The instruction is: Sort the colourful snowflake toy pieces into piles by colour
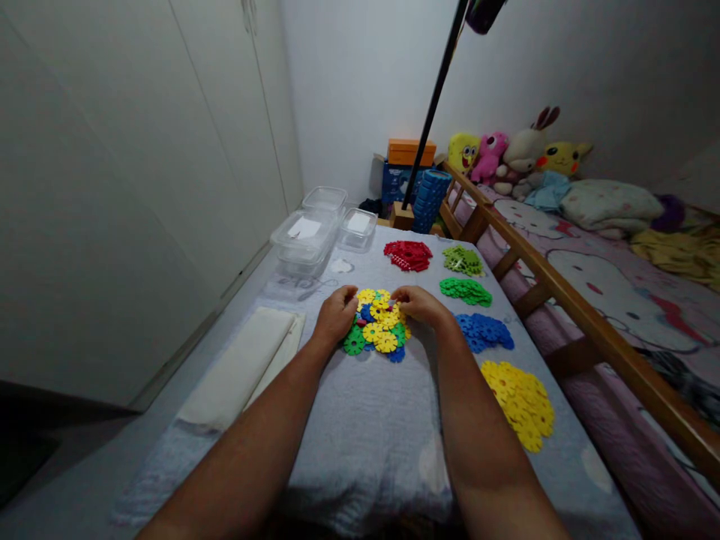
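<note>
A mixed pile of notched plastic discs (385, 321), yellow, green and blue, lies on the cloth-covered table in front of me. My left hand (337, 313) is at the pile's left edge, fingers curled and closed beside a yellow disc. On the opposite edge my right hand (421, 304) is bent inward, thumb and fingers drawn together near the yellow discs. Whatever is between the fingertips of either hand is too small to make out. To the right are sorted piles of yellow discs (520, 403), blue discs (484, 332), green discs (466, 291), light green discs (463, 260) and red discs (408, 255).
Clear plastic containers (304, 244) stand at the back left, a smaller box (358, 225) beside them. A folded cream cloth (241, 367) lies left of my arm. The wooden bed rail (554, 289) runs along the right side; a black pole (436, 97) rises behind the table.
</note>
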{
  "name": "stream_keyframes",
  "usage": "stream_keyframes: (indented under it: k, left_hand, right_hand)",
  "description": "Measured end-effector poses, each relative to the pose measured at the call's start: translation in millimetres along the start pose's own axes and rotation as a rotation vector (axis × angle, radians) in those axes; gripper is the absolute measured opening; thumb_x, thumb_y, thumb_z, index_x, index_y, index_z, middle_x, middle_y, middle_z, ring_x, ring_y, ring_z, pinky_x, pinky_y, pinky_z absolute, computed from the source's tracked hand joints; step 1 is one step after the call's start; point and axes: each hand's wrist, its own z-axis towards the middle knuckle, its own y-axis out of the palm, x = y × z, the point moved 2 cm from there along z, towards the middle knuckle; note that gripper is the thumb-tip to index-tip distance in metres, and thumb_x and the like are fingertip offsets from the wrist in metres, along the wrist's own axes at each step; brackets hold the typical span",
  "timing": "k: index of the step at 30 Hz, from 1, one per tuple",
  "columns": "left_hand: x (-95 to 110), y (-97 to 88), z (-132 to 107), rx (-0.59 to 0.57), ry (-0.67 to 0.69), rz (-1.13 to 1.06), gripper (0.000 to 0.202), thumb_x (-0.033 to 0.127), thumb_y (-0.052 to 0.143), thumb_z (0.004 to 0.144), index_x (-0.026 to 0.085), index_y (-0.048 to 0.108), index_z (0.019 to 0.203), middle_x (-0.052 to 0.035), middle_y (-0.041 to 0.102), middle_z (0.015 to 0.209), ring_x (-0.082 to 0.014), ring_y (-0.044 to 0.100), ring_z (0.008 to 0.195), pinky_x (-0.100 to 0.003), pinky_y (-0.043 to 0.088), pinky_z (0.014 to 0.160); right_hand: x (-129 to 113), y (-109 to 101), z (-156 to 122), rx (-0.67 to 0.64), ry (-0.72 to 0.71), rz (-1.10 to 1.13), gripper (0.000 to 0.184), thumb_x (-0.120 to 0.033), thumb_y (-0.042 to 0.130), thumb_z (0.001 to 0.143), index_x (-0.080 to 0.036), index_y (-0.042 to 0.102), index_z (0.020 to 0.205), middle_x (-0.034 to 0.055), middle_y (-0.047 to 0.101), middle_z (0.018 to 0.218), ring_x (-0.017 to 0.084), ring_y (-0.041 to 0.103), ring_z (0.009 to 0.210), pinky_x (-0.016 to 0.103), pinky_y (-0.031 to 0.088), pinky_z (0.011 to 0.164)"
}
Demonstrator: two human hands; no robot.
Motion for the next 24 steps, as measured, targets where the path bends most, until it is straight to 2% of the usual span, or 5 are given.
stream_keyframes:
  k: [3,10,15,18,24]
  left_hand:
    - [-2,1.5,1,-0.003,0.015,0.017,0.031,0.028,0.054,0.088,0.018,0.070,0.112,-0.0087,0.075,0.114,-0.0228,0.070,0.103,-0.037,0.054,0.098]
    - [0,3.3,1,-0.134,0.102,0.150,0.038,0.036,0.053,0.089,0.016,0.072,0.115,-0.0114,0.075,0.118,-0.0252,0.068,0.105,-0.040,0.052,0.099]
    - [2,2.1,1,-0.204,0.160,0.284,0.039,0.038,0.053,0.089,0.019,0.073,0.117,-0.0104,0.074,0.122,-0.0273,0.066,0.113,-0.042,0.048,0.106]
    - [2,1.3,1,-0.203,0.154,0.291,0.041,0.042,0.053,0.089,0.019,0.073,0.118,-0.0103,0.074,0.122,-0.0271,0.066,0.112,-0.041,0.049,0.104]
    - [-1,0.5,0,-0.185,0.140,0.228,0.045,0.045,0.055,0.086,0.018,0.071,0.117,-0.0112,0.072,0.121,-0.0267,0.066,0.108,-0.040,0.052,0.100]
  right_hand:
    - [1,-3,-1,0.017,0.027,-0.053,0.043,-0.001,0.055,0.062,-0.014,0.073,0.099,-0.0014,0.065,0.077,0.011,0.054,0.065,0.020,0.038,0.058]
    - [-10,-26,-27,0.052,-0.019,-0.033,0.017,-0.011,0.061,0.068,-0.016,0.070,0.081,-0.0003,0.066,0.072,0.013,0.054,0.064,0.023,0.039,0.061]
    - [1,-63,-82,0.116,-0.049,0.044,0.013,-0.025,0.064,0.071,-0.017,0.071,0.079,0.0008,0.068,0.074,0.014,0.057,0.068,0.024,0.041,0.062]
    - [19,-81,-123,0.190,0.021,0.111,0.018,-0.034,0.067,0.070,-0.018,0.071,0.079,0.0005,0.067,0.072,0.015,0.056,0.066,0.026,0.043,0.062]
    - [52,-87,-195,0.355,0.157,0.146,0.020,-0.037,0.067,0.066,-0.019,0.069,0.076,0.0005,0.066,0.071,0.017,0.058,0.068,0.028,0.044,0.065]
